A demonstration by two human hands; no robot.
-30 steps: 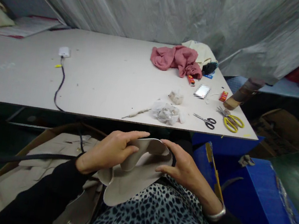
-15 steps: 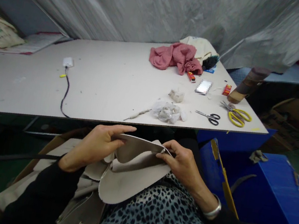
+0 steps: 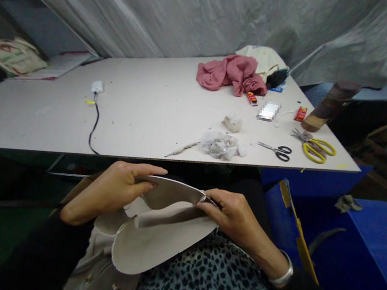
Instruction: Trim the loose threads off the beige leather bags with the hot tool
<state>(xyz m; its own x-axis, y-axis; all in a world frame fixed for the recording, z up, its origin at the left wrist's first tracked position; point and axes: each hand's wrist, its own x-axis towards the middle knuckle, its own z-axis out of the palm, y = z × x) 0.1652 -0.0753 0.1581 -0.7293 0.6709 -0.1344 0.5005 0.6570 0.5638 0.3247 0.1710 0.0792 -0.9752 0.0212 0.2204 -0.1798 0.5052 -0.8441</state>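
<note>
Above my lap I hold a beige, leather-like piece point(image 3: 157, 248) with curved, folded panels that part in the middle. My left hand point(image 3: 114, 188) pinches its far panel at the left, thumb inside and fingers over the rim. At the right end, my right hand point(image 3: 236, 214) grips the edge where the panels meet, thumb on the near side. More beige pieces with small metal studs point(image 3: 95, 267) lie below my left forearm, partly hidden by the piece I hold.
On the white table point(image 3: 147, 107) lie black-handled scissors point(image 3: 277, 151), yellow-handled scissors point(image 3: 315, 148), a thin pointed tool point(image 3: 183, 149), a crumpled plastic bag point(image 3: 221, 144) and a pink cloth point(image 3: 231, 74). A blue bin point(image 3: 359, 242) stands at my right.
The view has turned a little left, so the table things sit farther right. Both hands keep hold of the beige piece, whose near panel opens slightly wider.
</note>
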